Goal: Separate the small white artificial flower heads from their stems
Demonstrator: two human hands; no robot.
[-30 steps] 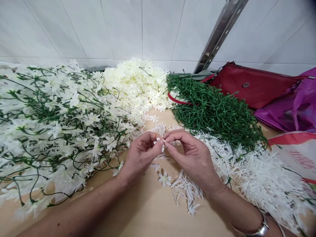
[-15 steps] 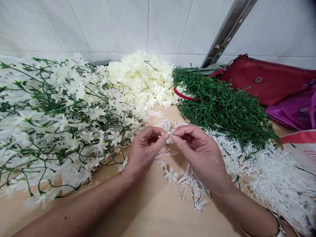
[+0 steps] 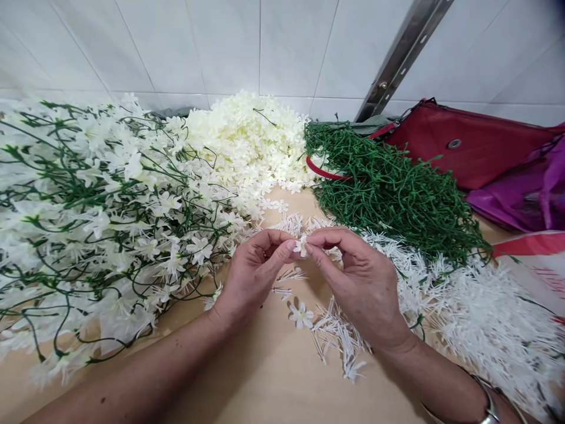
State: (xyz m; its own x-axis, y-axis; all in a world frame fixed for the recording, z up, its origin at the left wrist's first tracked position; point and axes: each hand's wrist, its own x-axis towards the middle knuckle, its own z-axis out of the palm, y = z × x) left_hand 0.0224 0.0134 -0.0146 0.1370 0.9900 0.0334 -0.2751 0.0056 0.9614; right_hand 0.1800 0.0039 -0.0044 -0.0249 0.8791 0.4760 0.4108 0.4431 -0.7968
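Over the middle of the table, a small white artificial flower [image 3: 302, 246] is pinched between both hands. My left hand [image 3: 260, 268] grips its left side with thumb and forefinger. On the other side, the thumb and forefinger of my right hand [image 3: 357, 274] close on the same flower; fingers partly cover it. Just below lies a single white flower [image 3: 301, 316], flat on the tabletop. Beside it, under my right wrist, is a small bunch of white stamens [image 3: 342, 335]. More stamens [image 3: 289, 224] lie behind my fingertips.
Finished-looking white flowers on green stems [image 3: 110, 218] fill the left. A heap of cream flower heads [image 3: 247, 141] rests against the tiled wall [image 3: 220, 47]. Right are green stems [image 3: 392, 194], a white stamen pile [image 3: 494, 312], a red bag [image 3: 477, 141] and a purple plastic bag [image 3: 521, 188].
My fingertips have shifted slightly on the flower, which now shows more clearly between them. The whole view has moved a little, so surroundings appear slightly further left.
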